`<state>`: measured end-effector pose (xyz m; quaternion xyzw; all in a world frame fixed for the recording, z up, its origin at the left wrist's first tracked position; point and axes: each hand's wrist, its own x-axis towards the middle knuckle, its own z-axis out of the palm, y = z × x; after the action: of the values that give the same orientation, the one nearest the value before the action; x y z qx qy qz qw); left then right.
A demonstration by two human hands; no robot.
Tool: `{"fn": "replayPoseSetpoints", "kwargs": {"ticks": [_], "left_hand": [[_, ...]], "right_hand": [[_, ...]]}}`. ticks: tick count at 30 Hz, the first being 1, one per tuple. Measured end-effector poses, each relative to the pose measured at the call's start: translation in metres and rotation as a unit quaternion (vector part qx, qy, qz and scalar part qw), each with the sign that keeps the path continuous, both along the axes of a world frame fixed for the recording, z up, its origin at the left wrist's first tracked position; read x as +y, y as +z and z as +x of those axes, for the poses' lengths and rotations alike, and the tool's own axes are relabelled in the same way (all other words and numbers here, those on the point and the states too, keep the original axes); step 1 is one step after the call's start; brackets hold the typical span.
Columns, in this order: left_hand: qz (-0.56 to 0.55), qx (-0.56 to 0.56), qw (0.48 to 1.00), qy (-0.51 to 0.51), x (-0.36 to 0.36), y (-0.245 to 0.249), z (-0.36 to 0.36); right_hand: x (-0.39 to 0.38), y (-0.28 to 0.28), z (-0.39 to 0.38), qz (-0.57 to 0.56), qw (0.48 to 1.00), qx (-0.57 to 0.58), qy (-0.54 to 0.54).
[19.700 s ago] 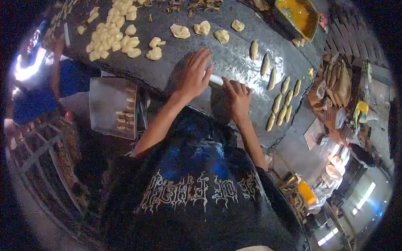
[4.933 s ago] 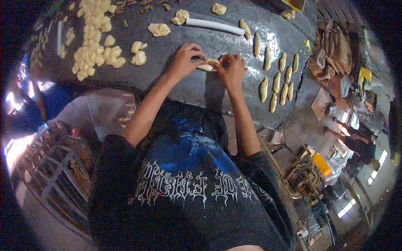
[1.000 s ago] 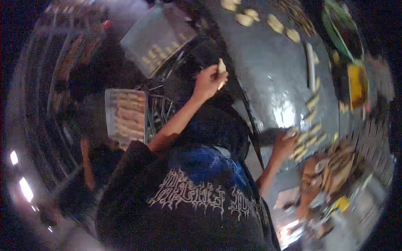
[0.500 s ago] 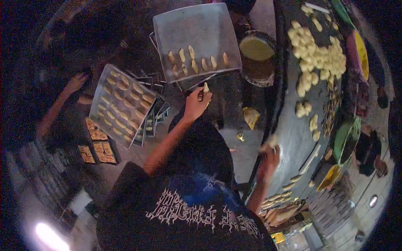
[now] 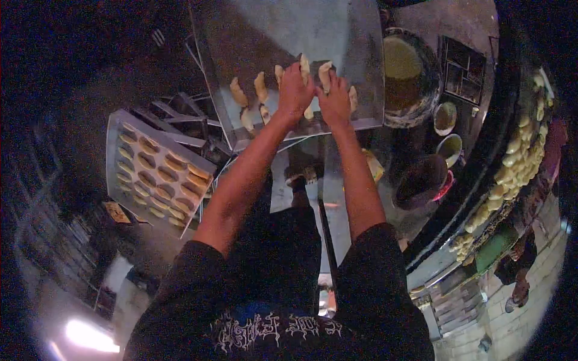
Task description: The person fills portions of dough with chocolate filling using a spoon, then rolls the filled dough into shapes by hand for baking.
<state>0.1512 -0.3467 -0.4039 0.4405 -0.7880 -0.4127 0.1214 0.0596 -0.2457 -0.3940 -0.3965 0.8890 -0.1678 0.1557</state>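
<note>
Both of my hands are over a large metal tray (image 5: 223, 36) at the top centre. My left hand (image 5: 295, 93) has its fingers closed round a pale elongated dough piece (image 5: 305, 64). Close beside it on the right, my right hand (image 5: 335, 102) grips another dough piece (image 5: 325, 77) with its fingertips. Several similar pieces lie on the tray's near part, among them a curved one (image 5: 238, 92) at the left and one (image 5: 261, 86) nearer my left hand. A few pieces are partly hidden by my hands.
A second tray (image 5: 112, 153) with rows of shaped dough stands tilted at the left. Right of the large tray is a big pot (image 5: 403, 60), with buckets (image 5: 448, 149) below it. Many dough lumps (image 5: 512, 159) lie on a dark table at the far right, where a person (image 5: 519, 265) is visible.
My view has turned toward the large tray. My left hand has moved up over it with dough, and my right hand has come from the table at the right to the tray.
</note>
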Motion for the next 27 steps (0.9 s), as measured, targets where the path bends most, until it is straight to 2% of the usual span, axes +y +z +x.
{"fn": "replayPoseSetpoints", "kwargs": {"ticks": [1, 4, 7, 9, 12, 15, 18, 22, 24, 27], "left_hand": [[0.001, 0.000, 1.000, 0.005, 0.004, 0.004, 0.001], [-0.008, -0.001, 1.000, 0.020, 0.018, 0.017, 0.006], [-0.014, -0.013, 0.999, 0.030, 0.019, 0.018, 0.004], [0.004, -0.021, 0.999, 0.032, 0.018, 0.014, 0.006], [0.009, 0.022, 0.999, 0.028, 0.015, 0.008, 0.005], [0.041, -0.027, 0.999, 0.006, 0.009, 0.012, 0.006], [0.037, -0.006, 0.999, -0.010, 0.009, 0.009, 0.008], [-0.076, -0.009, 0.997, -0.016, 0.015, -0.005, 0.009], [-0.104, -0.024, 0.994, -0.033, 0.014, -0.009, 0.010], [0.087, -0.043, 0.995, -0.004, 0.013, -0.001, 0.011]], "right_hand": [[0.002, 0.000, 0.002, 0.051, 0.999, 0.002, -0.007], [0.004, 0.018, -0.002, -0.010, 0.994, -0.028, -0.103], [0.007, 0.001, -0.015, -0.040, 0.996, -0.042, -0.071], [-0.002, -0.011, -0.014, -0.038, 0.999, 0.004, -0.024], [-0.017, -0.017, -0.016, -0.079, 0.996, 0.024, 0.023], [-0.024, -0.019, -0.015, -0.129, 0.991, 0.020, 0.028], [-0.026, -0.026, -0.011, -0.128, 0.992, 0.003, 0.001], [-0.023, -0.013, -0.009, -0.083, 0.995, -0.044, -0.030], [-0.021, -0.009, -0.009, -0.130, 0.991, -0.030, -0.012], [-0.014, -0.007, -0.004, -0.143, 0.990, 0.006, 0.008]]}}
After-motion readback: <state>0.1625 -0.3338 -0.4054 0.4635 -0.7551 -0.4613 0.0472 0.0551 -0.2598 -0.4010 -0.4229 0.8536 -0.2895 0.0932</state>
